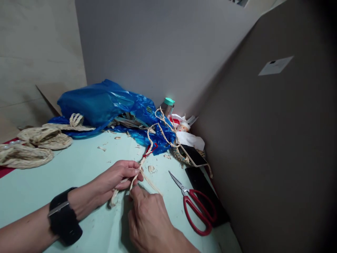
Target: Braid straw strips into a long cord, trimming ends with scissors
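Observation:
A braided straw cord (151, 138) runs from the back of the table down to my hands, with a red tie (150, 150) around it. My left hand (123, 175) pinches the lower end of the braid between thumb and fingers. Loose strands (151, 184) spread out below that grip, one to the right and one under the palm. Just in front, my right hand (150, 214) is closed on a strand of the same straw; its fingertips are partly hidden. Red-handled scissors (196, 207) lie to the right, blades slightly apart, pointing away.
Behind lies a blue plastic bag (97, 102) with straw in it. Coiled straw braids (39, 144) sit at left. A bottle with a green lid (167, 105), a phone (193, 154) and a black flat object (205, 193) are at right, beside a grey partition (276, 147). Straw scraps dot the table.

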`<state>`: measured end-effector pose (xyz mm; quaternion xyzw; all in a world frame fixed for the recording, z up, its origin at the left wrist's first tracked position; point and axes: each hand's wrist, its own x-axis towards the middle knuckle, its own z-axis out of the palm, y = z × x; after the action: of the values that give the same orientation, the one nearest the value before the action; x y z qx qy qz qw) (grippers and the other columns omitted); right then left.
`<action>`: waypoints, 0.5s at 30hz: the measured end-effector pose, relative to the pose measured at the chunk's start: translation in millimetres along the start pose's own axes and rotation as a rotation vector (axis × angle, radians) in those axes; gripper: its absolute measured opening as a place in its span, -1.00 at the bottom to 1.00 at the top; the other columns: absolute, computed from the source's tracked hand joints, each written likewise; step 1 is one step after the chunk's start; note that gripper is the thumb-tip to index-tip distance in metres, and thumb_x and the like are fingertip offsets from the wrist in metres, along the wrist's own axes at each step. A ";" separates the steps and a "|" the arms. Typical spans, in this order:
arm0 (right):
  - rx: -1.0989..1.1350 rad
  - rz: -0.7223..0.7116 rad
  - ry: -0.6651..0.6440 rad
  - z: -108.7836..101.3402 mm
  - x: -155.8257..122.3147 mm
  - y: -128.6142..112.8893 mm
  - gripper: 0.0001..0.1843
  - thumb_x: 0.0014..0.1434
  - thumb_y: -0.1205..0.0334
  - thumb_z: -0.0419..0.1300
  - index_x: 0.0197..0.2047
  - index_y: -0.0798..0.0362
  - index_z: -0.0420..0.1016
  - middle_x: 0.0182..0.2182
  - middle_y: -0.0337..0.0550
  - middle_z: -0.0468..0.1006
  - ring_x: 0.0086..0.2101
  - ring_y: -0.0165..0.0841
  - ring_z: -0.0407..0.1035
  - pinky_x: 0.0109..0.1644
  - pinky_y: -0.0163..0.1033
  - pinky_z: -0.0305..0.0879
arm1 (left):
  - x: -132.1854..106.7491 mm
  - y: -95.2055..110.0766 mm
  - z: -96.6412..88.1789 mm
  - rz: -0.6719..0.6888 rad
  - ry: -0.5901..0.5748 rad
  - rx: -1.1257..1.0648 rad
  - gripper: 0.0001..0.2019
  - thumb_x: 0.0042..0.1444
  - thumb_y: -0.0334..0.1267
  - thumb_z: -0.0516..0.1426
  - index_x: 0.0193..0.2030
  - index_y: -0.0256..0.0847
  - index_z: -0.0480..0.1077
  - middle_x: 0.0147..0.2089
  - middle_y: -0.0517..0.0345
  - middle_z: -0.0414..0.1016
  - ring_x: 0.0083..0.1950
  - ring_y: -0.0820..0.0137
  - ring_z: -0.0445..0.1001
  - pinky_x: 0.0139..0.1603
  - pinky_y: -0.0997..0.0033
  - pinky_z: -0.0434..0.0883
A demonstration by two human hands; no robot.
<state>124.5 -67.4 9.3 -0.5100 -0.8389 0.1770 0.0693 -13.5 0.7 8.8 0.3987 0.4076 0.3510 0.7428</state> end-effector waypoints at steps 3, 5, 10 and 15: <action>0.056 -0.140 0.000 2.5 -6.8 -3.6 -0.76 -0.11 0.41 0.05 -0.31 0.07 0.39 -0.47 -0.14 0.54 -0.52 -0.32 0.35 -0.47 -0.25 -0.01 | 1.6 -1.1 -0.4 -0.011 -0.002 -0.028 -0.92 -0.11 -0.43 0.25 -0.45 -0.29 0.42 -0.51 0.22 0.40 -0.59 0.63 0.17 -0.63 0.66 0.02; 0.136 -0.289 0.110 -1.0 -12.9 -5.0 -0.83 -0.16 0.41 0.05 -0.42 0.05 0.35 -0.53 -0.20 0.49 -0.55 -0.37 0.29 -0.50 -0.27 -0.03 | 1.8 -1.6 -0.6 -0.006 0.007 -0.031 -0.93 -0.08 -0.42 0.25 -0.44 -0.28 0.43 -0.53 0.24 0.39 -0.56 0.59 0.24 -0.60 0.65 0.11; 0.397 -0.037 0.677 -29.0 -9.1 9.5 -0.79 0.13 0.41 -0.04 -0.26 0.06 0.39 -0.38 -0.16 0.50 -0.36 -0.37 0.35 -0.24 -0.29 0.22 | 0.7 -1.4 -1.6 0.031 -0.059 0.014 -0.91 -0.07 -0.41 0.25 -0.38 -0.27 0.44 -0.43 0.20 0.44 -0.44 0.52 0.36 -0.45 0.60 0.27; 0.540 0.132 0.391 -32.0 12.7 34.2 -0.74 0.34 0.20 -0.04 -0.08 0.08 0.42 -0.29 -0.13 0.54 -0.28 -0.34 0.37 -0.17 -0.26 0.21 | 0.7 -4.0 0.2 0.031 -0.091 0.146 -0.86 0.05 -0.28 0.22 -0.28 -0.28 0.41 -0.41 0.21 0.42 -0.55 0.62 0.20 -0.60 0.63 0.05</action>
<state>156.5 -34.7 25.6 -0.5507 -0.6978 0.2959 0.3498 -12.3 -0.5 5.1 0.4738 0.3916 0.3131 0.7240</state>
